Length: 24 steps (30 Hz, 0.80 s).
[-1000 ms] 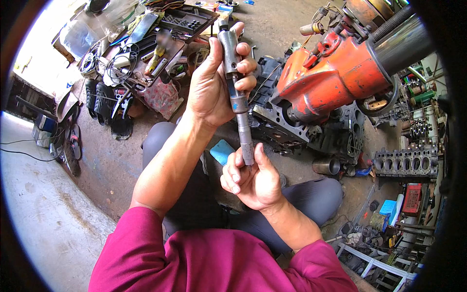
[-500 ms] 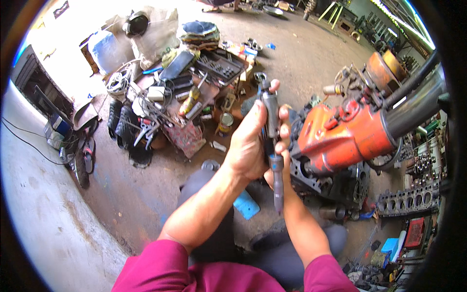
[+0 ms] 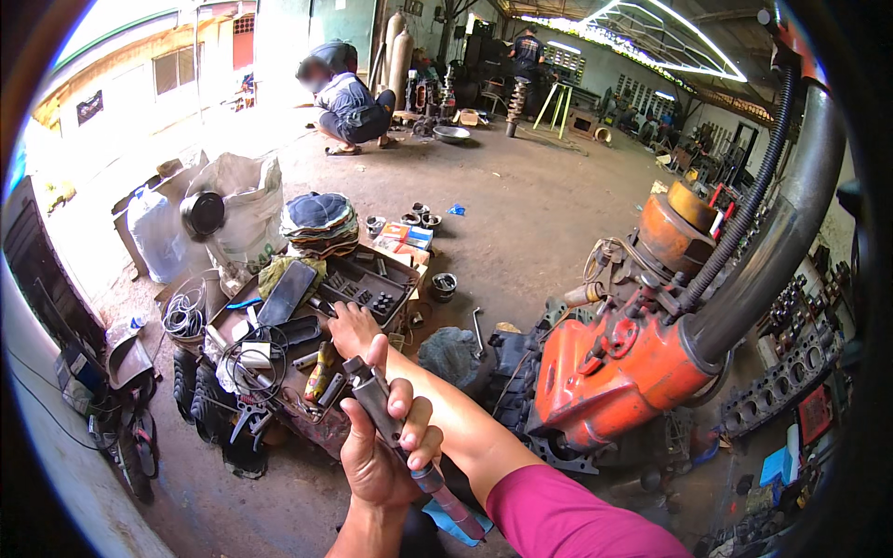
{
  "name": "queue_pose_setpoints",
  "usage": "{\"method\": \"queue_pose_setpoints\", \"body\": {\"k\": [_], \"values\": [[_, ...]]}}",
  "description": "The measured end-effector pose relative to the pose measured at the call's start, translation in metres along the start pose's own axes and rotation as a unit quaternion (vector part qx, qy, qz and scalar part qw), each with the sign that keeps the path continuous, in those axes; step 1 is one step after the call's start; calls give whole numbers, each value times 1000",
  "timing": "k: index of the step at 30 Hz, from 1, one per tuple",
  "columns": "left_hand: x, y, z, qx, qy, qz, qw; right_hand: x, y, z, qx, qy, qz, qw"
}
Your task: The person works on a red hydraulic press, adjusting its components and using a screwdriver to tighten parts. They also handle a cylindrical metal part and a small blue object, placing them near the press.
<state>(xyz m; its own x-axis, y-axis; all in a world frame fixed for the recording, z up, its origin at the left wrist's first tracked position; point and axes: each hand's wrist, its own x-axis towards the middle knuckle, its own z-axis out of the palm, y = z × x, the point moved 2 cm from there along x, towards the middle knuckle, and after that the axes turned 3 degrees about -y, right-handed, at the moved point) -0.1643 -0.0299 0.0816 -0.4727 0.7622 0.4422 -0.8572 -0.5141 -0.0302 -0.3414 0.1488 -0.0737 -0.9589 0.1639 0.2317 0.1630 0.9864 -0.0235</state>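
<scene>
In my left hand [image 3: 377, 465] is a grey metal rod-shaped tool [image 3: 377, 405] with a thick head and a narrower stem slanting down to the right; thumb and fingers are closed around it. My right arm reaches across to the low cluttered workbench. There my right hand [image 3: 353, 330], its fingers stretched out, lies by the near edge of a dark metal tray [image 3: 395, 274] holding small metal parts; whether the fingertips touch anything is unclear. A yellow-handled screwdriver [image 3: 321, 370] lies close beside that hand, with a flat dark case [image 3: 287, 292] farther left.
An orange machine head [image 3: 595, 377] with a thick metal column stands to the right above an engine block. More engine blocks [image 3: 781, 377] line the right side. A stack of dark round cloths [image 3: 319, 219] and white sacks stand beyond the bench. People [image 3: 353, 112] are farther back.
The right hand has left the tool and moved forward and left to the bench. The left hand keeps the tool, now lower and farther left. The view has tilted up.
</scene>
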Motion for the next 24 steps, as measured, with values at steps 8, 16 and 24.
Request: {"method": "queue_pose_setpoints", "body": {"k": [8,16,24], "values": [[2,-3,0,-28,17,-8,999,27,5,-28,101,-69,48,991],[2,-1,-1,-10,27,-3,1000,34,0,-32,147,121,34,981],[6,4,-7,13,6,13,1000,-61,25,-79,607,174,147,761]]}}
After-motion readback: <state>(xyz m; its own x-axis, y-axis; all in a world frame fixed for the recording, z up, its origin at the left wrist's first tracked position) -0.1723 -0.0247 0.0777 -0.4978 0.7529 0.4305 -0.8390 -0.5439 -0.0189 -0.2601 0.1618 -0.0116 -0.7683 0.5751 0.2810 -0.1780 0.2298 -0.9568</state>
